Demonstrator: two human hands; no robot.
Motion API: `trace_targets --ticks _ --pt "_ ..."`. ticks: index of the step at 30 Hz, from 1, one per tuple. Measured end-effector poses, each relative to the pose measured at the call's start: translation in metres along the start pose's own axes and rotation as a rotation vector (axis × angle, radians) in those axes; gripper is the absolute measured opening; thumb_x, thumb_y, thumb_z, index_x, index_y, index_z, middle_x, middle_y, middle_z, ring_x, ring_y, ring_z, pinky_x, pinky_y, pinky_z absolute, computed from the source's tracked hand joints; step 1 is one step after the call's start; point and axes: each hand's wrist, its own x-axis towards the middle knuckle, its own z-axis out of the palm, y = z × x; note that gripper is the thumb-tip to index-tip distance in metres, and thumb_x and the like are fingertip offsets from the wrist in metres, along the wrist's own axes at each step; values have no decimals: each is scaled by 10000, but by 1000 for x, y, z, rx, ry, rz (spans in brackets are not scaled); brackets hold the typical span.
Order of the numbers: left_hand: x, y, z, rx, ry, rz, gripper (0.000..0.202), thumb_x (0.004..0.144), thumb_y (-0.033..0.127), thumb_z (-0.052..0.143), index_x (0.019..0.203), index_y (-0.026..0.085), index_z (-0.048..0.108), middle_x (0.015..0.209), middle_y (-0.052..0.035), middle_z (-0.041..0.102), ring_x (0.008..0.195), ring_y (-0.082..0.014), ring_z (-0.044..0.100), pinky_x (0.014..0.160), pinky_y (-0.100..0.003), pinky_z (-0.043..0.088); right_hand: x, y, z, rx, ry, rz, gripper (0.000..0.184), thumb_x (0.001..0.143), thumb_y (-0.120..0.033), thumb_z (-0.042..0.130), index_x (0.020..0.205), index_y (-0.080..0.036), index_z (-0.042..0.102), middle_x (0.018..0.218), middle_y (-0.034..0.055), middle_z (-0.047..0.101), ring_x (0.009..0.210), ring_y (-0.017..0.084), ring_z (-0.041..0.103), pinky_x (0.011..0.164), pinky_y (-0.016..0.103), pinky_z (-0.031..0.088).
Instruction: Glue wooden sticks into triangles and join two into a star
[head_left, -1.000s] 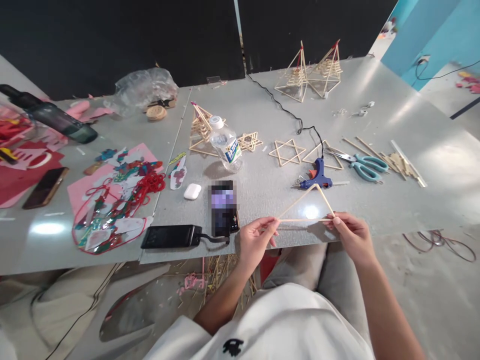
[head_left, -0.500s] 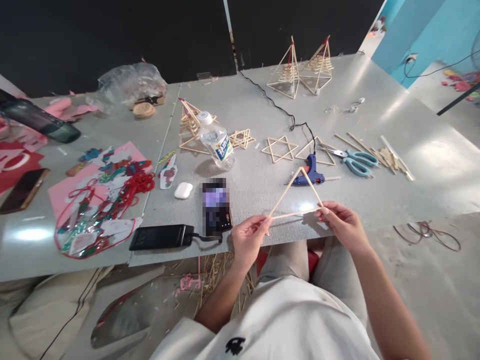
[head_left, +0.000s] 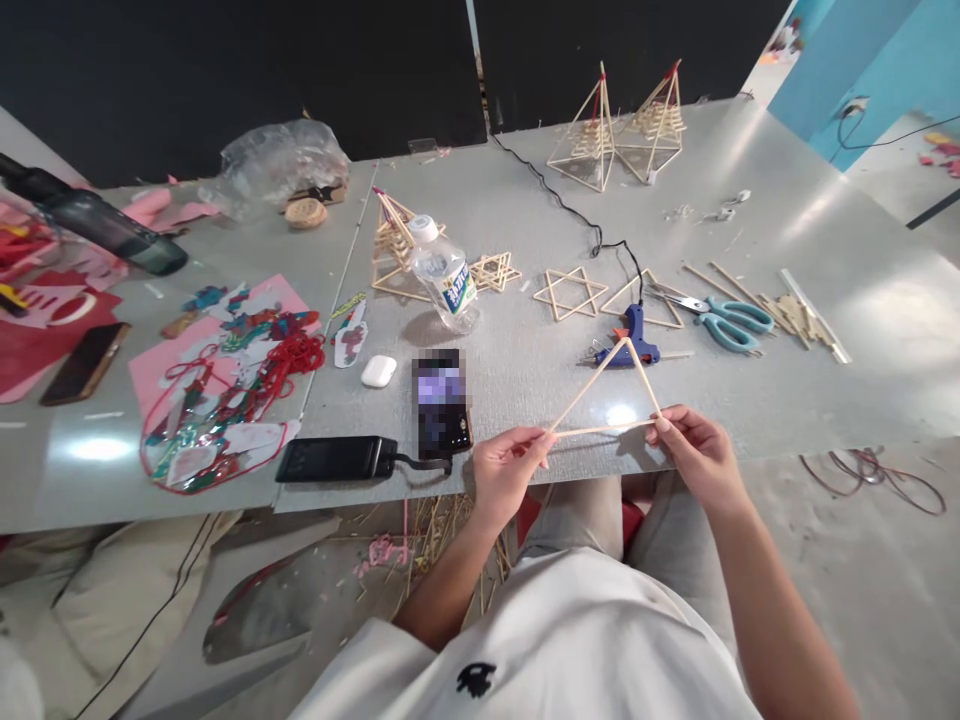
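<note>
Two bare hands hold a triangle of thin wooden sticks [head_left: 589, 385] near the front edge of the grey table [head_left: 517, 370]. Left hand [head_left: 510, 468]: nearly closed, thumb and fingers pinched on the triangle's near left corner. Right hand [head_left: 699, 448]: fingers curled, thumb and fingertips gripping the near right corner. One stick spans the gap between the hands; the other two meet at a point directed away from the person, overlapping the blue glue gun [head_left: 634, 340] along the line of sight, so contact cannot be told.

Behind the glue gun, a second triangle [head_left: 664, 322] lies flat on the table, with the tips of the blue-handled scissors [head_left: 731, 325] reaching its right side. To the right of the scissors lie loose sticks [head_left: 799, 320]. To the left of the second triangle, a flat six-pointed star [head_left: 559, 282] is made of similar sticks. Farther left stands a clear bottle [head_left: 450, 285], partly hiding a stick pyramid [head_left: 390, 245]. Two more pyramids [head_left: 595, 135] stand side by side at the rear.

Left of the hands, a phone [head_left: 442, 405] lies near a black power bank [head_left: 337, 459], with a small white case [head_left: 379, 371] behind them. Red string [head_left: 296, 358] lies tangled at far left, partly over pink paper [head_left: 154, 362].
</note>
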Motion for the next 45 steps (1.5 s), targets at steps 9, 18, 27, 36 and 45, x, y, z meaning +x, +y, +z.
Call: trace_targets --ticks 9,18,27,36,45 --pt "5 -4 -5 -131 -94 25 307 717 455 965 833 186 874 808 -97 841 561 -116 665 490 -212 487 0 -4 5 90 48 64 324 870 -538 908 953 -242 806 751 13 735 691 132 643 652 246 541" --pt "5 -3 2 -132 -25 -13 348 735 471 958 905 180 871 876 -104 848 561 -99 657 457 -185 493 -1 -4 3 102 41 64 340 851 -557 917 901 -247 789 733 13 721 685 137 627 631 251 515" --pt "6 -2 3 -107 -12 -2 403 773 518 938 947 170 832 694 -16 726 510 -81 586 426 -181 455 -1 -3 2 129 45 48 327 849 -547 923 931 -253 804 728 9 719 679 134 623 622 250 510" --pt "4 -2 2 -84 -54 20 347 822 520 903 903 186 860 734 -60 787 545 -98 621 470 -194 500 -2 -1 1 84 42 35 305 878 -532 901 947 -252 802 742 15 725 690 152 639 632 280 533" --pt "4 -4 3 -86 -49 31 387 813 553 899 903 182 835 769 -72 806 575 -123 658 463 -208 499 -2 6 -4 26 -9 16 258 937 -493 856 1008 -252 796 782 15 743 717 143 657 656 262 540"
